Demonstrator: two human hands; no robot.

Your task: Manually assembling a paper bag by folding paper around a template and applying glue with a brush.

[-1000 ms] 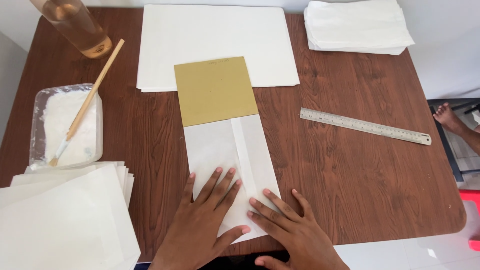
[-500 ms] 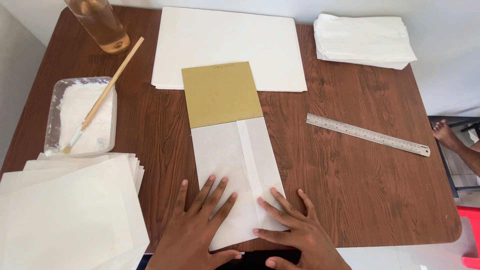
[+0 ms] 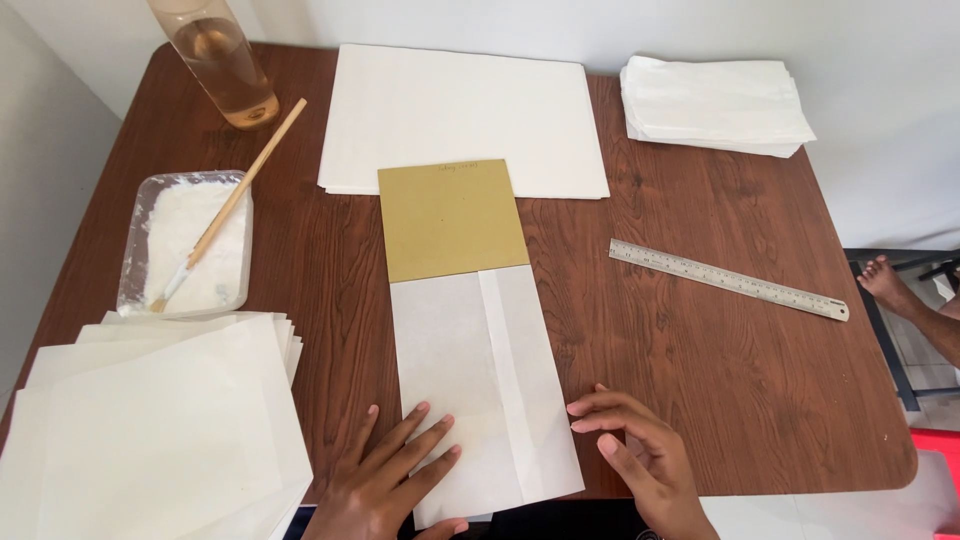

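White folded paper sleeve (image 3: 480, 385) lies mid-table, brown card (image 3: 450, 220) at its 12 o'clock. Left hand (image 3: 385, 478) presses it flat, open; right hand (image 3: 640, 455), loosely curled and seemingly empty, rests at its 3 o'clock edge. Uneven pressure could skew the fold.

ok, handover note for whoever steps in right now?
Left hand: flat on the folded white sheet, fingers spread.
Right hand: at the sheet's right edge, fingers curled, holding nothing.
Sheet is wrapped around a tan card at table centre, seam overlapped lengthwise; card's top half sticks out.
Brush rests in the paste tub.
Bottom end looks unfolded.
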